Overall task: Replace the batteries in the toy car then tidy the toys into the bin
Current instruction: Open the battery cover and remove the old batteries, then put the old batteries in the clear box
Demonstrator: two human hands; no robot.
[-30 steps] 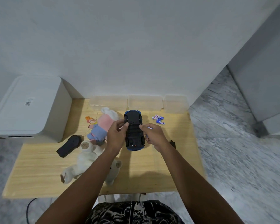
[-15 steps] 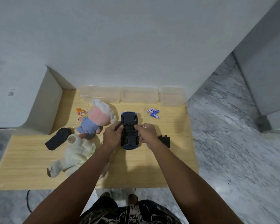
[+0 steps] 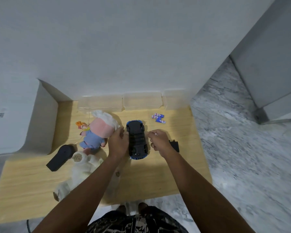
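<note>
Toy car (image 3: 137,140) lay upside down on the wooden worktop (image 3: 32,179), black underside up, blue body edge showing at both ends; roughly mid-worktop, long axis running away from the person. Left hand (image 3: 118,143) sat against the car's left flank, fingers (image 3: 123,132) curled onto the chassis edge, holding it. Right hand (image 3: 160,142) was just right of the car, apart from it; fingers curled in tight, something small and pale pinched at the tips near the thumb; too small to tell what. Loose batteries (image 3: 158,118), blue and white, lay in a small cluster beyond the right hand, near the back of the worktop. Small black cover piece (image 3: 174,145) lay flat just right of the right wrist, partly hidden by it. Pink-and-blue plush doll (image 3: 97,132) lay left of the car, touching the left hand's back; small orange figure (image 3: 81,126) just left of the doll. White plush toy (image 3: 81,167) lay nearer the person, partly under the left forearm. Black remote (image 3: 61,157) lay left of the white plush, angled. Three clear plastic bins (image 3: 141,102) stood in a row against the wall at the back edge. White box-shaped appliance (image 3: 15,118) at far left.
</note>
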